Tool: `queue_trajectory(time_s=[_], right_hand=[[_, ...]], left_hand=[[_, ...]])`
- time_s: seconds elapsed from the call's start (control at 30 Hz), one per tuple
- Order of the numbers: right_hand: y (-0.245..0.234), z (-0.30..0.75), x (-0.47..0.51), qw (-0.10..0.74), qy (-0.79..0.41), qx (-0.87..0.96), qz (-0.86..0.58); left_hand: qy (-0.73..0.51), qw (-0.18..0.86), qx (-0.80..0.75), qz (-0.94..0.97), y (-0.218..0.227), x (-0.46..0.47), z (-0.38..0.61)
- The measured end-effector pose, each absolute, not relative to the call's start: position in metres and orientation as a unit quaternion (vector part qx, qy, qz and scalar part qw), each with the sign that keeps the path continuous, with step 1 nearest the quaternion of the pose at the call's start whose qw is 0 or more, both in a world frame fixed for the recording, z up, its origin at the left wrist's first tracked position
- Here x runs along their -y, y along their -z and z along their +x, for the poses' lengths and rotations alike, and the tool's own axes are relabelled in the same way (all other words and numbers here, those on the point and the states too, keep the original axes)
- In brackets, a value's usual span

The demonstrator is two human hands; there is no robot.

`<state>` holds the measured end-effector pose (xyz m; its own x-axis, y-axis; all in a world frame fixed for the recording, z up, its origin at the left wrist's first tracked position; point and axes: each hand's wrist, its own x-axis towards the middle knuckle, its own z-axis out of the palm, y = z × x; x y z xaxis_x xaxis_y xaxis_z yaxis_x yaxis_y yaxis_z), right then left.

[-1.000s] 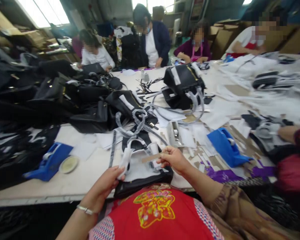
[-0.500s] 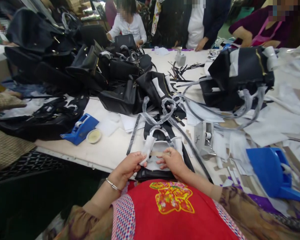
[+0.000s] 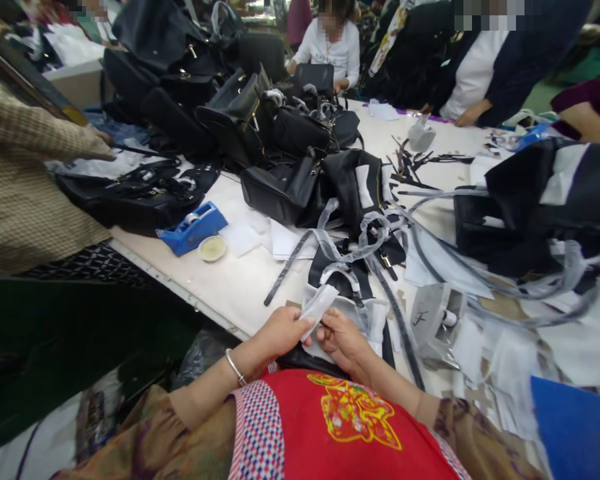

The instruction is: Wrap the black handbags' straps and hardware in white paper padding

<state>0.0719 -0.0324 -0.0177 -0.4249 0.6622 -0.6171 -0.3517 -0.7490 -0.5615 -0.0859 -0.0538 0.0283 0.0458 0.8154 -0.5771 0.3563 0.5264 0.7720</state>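
A black bag (image 3: 313, 362) with white wrapping lies on the table edge right before me. My left hand (image 3: 285, 331) grips a white wrapped piece (image 3: 319, 307), thumb on top, raised at an angle over the bag. My right hand (image 3: 341, 337) is closed, its fingertips pinched at the lower right edge of that same piece. A wrapped handle (image 3: 341, 272) arches on the bag's far side. Another white wrapped part (image 3: 377, 327) lies to the right of my right hand. Plastic-covered straps (image 3: 403, 327) trail from the bag.
A blue tape dispenser (image 3: 194, 228) and a round dish (image 3: 213, 249) sit at left, a grey dispenser (image 3: 437, 323) at right. Black bags (image 3: 280, 190) are piled behind. White paper sheets (image 3: 575, 347) cover the right side. A co-worker's checked sleeve (image 3: 45, 127) reaches in from the left.
My view has swung to the left. The white wrapped piece is now lifted and tilted in my left hand. My right hand, its fingers spread before, has closed in beside it.
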Motion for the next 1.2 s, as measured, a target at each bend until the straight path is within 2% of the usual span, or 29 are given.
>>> queue_trajectory(time_s=[0.1, 0.33, 0.5, 0.63, 0.8, 1.0, 1.07, 1.13, 1.2], right_hand=[[0.022, 0.071, 0.033, 0.316, -0.84, 0.163, -0.41], [0.027, 0.074, 0.033, 0.308, -0.863, 0.132, -0.379], [0.018, 0.074, 0.035, 0.269, -0.837, 0.195, -0.436], [0.006, 0.079, 0.042, 0.239, -0.717, 0.4, -0.518], [0.007, 0.099, 0.048, 0.25, -0.545, 0.636, -0.486], [0.005, 0.121, 0.033, 0.279, -0.216, 0.904, -0.242], [-0.007, 0.12, 0.023, 0.259, -0.125, 0.944, -0.161], [-0.022, 0.114, 0.011, 0.213, -0.074, 0.968, -0.111], [-0.036, 0.105, -0.003, 0.166, -0.073, 0.98, -0.087]], left_hand=[[-0.211, 0.583, -0.671, 0.405, -0.028, 0.055, -0.087], [-0.279, 0.685, -0.603, 0.298, -0.013, 0.063, -0.094], [-0.319, 0.692, -0.602, 0.236, -0.008, 0.07, -0.091], [-0.364, 0.686, -0.597, 0.201, -0.012, 0.071, -0.087], [-0.35, 0.646, -0.633, 0.244, -0.02, 0.07, -0.086], [-0.326, 0.61, -0.66, 0.293, -0.023, 0.069, -0.083], [-0.32, 0.588, -0.668, 0.324, -0.023, 0.069, -0.082], [-0.304, 0.567, -0.671, 0.368, -0.024, 0.069, -0.082], [-0.28, 0.536, -0.674, 0.425, -0.025, 0.069, -0.083]])
